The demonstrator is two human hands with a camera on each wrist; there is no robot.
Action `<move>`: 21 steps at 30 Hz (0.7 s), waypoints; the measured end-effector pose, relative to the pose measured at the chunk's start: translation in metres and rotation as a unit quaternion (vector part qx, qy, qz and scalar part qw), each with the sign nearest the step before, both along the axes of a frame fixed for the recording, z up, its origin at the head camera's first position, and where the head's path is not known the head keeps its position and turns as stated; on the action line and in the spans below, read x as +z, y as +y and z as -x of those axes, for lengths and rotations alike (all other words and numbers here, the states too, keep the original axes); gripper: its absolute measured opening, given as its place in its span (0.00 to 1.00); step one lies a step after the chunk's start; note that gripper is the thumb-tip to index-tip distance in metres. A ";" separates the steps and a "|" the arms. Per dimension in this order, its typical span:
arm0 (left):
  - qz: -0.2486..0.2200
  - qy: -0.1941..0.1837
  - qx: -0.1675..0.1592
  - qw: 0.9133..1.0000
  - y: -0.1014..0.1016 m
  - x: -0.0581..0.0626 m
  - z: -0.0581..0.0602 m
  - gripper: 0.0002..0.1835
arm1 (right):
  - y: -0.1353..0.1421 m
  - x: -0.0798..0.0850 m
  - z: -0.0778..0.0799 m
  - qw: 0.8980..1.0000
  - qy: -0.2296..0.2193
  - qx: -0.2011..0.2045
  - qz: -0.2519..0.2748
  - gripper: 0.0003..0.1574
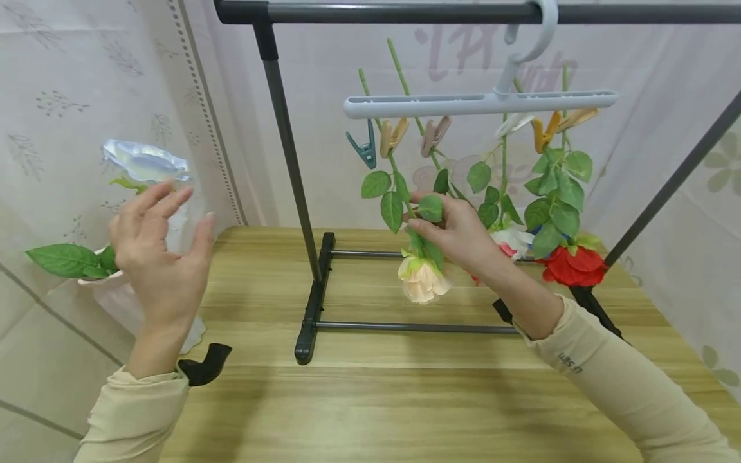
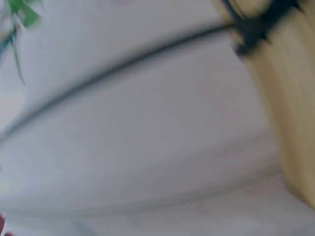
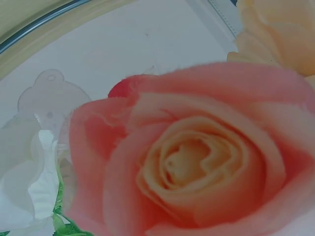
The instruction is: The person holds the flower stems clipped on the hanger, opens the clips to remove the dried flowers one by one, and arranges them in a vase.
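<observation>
My right hand (image 1: 457,231) pinches the leafy stem of a peach rose (image 1: 424,281), which hangs head down from a beige clip (image 1: 393,137) on a pale blue hanger (image 1: 480,103). Close to the right wrist camera is a coral-pink rose (image 3: 197,162), mostly hidden by my hand in the head view. My left hand (image 1: 162,251) is raised at the left with fingers apart and nothing between them. Behind it stands a pale vase (image 1: 118,302) with green leaves (image 1: 65,260) and a shiny bluish-white flower (image 1: 145,161).
The hanger hooks over a dark rack (image 1: 405,13) standing on a wooden table (image 1: 359,411). A red rose (image 1: 574,265) and a white rose (image 1: 512,240) hang further right. At the hanger's left end is a teal clip (image 1: 364,146). Pale curtains (image 1: 312,128) close off the back.
</observation>
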State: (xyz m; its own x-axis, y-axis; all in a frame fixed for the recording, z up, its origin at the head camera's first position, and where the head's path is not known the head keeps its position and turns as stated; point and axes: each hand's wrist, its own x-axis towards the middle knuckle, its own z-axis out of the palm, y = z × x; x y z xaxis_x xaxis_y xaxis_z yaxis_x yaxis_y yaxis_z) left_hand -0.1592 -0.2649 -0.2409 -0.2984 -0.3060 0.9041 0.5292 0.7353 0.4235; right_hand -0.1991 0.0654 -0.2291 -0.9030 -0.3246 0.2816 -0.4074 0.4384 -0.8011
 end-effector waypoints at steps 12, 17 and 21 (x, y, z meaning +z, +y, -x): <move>0.175 -0.045 -0.178 0.967 0.114 0.042 0.037 0.11 | -0.004 0.002 0.000 0.999 0.030 -0.010 -0.016 0.28; 0.166 -0.112 -0.174 0.964 0.140 0.056 0.055 0.17 | -0.007 0.003 -0.002 0.999 0.037 -0.015 -0.014 0.28; 0.156 -0.138 -0.149 0.967 0.150 0.060 0.064 0.18 | -0.010 0.003 -0.003 0.999 0.040 -0.018 -0.011 0.28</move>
State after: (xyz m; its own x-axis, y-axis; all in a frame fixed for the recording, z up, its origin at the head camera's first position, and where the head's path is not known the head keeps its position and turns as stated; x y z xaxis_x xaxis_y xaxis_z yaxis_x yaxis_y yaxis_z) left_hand -0.2236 -0.1146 -0.1809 -0.5749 0.1053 0.8114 0.6353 0.6824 0.3616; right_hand -0.1964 0.0552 -0.2262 -0.8885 -0.2997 0.3474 -0.4544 0.4706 -0.7563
